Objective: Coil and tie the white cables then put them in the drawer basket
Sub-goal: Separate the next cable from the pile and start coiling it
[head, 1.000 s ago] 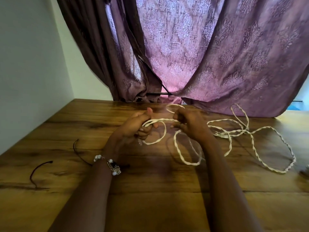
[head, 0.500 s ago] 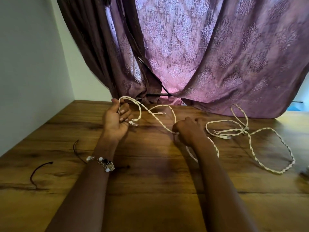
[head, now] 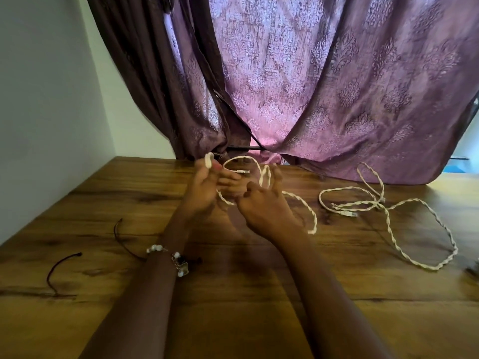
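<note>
While my left hand (head: 204,187) and right hand (head: 261,206) pinch loops of one white braided cable (head: 298,203) near the table's (head: 233,294) far edge, I see the second cable (head: 388,211) sprawling toward its right edge.

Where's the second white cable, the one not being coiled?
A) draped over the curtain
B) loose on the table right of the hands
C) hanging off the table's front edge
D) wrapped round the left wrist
B: the second white cable lies sprawled in open loops on the wooden table, right of the right hand, untouched, while both hands work the cable being coiled.
</note>
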`<state>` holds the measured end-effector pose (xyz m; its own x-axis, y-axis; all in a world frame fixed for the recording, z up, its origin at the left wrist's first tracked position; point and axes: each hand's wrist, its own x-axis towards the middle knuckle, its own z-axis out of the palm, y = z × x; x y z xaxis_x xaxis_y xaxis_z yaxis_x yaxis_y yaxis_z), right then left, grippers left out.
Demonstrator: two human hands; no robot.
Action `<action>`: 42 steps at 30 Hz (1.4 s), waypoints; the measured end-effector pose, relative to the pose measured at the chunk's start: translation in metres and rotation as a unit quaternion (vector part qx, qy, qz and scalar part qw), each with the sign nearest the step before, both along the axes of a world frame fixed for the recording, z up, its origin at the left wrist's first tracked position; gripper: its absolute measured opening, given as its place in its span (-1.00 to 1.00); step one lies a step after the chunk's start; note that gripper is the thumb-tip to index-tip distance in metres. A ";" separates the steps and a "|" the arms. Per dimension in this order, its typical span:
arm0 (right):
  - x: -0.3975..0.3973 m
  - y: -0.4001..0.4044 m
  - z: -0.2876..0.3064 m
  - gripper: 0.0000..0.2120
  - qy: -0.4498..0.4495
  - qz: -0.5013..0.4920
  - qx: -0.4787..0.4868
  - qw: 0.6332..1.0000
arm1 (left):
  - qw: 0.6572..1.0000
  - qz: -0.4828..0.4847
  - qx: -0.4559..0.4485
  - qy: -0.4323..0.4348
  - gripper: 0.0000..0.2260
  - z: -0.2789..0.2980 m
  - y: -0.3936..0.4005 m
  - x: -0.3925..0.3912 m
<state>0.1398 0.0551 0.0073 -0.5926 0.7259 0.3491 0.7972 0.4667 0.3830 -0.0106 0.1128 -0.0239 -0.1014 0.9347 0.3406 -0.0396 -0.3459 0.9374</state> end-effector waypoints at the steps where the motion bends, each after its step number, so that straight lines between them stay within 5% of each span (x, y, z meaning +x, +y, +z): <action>1: 0.002 0.002 0.000 -0.38 0.007 0.010 0.022 1.000 | 0.994 0.008 0.001 0.112 -0.55 -0.003 -0.004 0.001; 4: 0.015 0.013 0.000 -0.53 0.066 0.021 0.060 0.996 | 0.943 0.004 0.037 0.330 -0.79 -0.007 -0.015 0.009; 7: 0.032 0.019 0.004 -0.82 0.084 -0.008 0.028 0.996 | 0.975 -0.084 -0.013 0.205 -0.71 0.000 -0.024 0.018; 9: 0.043 0.021 0.007 -0.78 0.079 -0.064 0.005 0.995 | 0.979 -0.153 -0.051 0.127 -0.60 0.006 -0.025 0.021; 12: 0.061 0.026 0.008 -0.68 0.083 -0.144 -0.006 0.986 | 0.975 -0.192 -0.057 0.090 -0.68 0.009 -0.027 0.020; 14: 0.073 0.032 0.005 -0.71 0.102 -0.178 -0.018 0.979 | 0.978 -0.194 -0.070 -0.017 -0.73 0.011 -0.025 0.015; 19: 0.098 0.049 -0.006 -0.76 0.259 -0.180 -0.013 0.949 | 0.936 -0.208 -0.087 -0.269 -0.66 0.025 -0.019 -0.013; 24: 0.099 0.062 -0.022 -0.47 0.227 -0.212 -0.133 0.941 | 0.904 -0.202 -0.090 -0.366 -0.58 0.029 -0.021 -0.017; 26: 0.106 0.062 -0.022 -0.55 0.257 -0.218 -0.159 0.928 | 0.906 -0.186 -0.090 -0.369 -0.61 0.029 -0.020 -0.017; 32: 0.073 0.042 -0.002 -0.84 0.369 -0.021 0.171 0.913 | 0.941 -0.091 -0.138 -0.295 -0.64 0.019 -0.009 -0.006; 35: 0.055 0.049 -0.011 -0.47 0.354 0.087 0.059 0.929 | 0.949 -0.100 -0.146 -0.259 -0.64 0.016 -0.006 -0.001; 37: 0.049 0.051 -0.019 -0.44 0.341 0.153 -0.033 0.927 | 0.949 -0.109 -0.146 -0.256 -0.64 0.016 -0.008 0.000; 39: 0.043 0.045 -0.019 -0.54 0.425 0.162 -0.133 0.881 | 0.946 -0.118 -0.144 -0.266 -0.64 0.018 -0.010 0.000; 42: 0.037 0.039 -0.015 -0.63 0.626 0.145 -0.320 0.696 | 0.930 -0.127 -0.142 -0.315 -0.62 0.022 -0.012 -0.001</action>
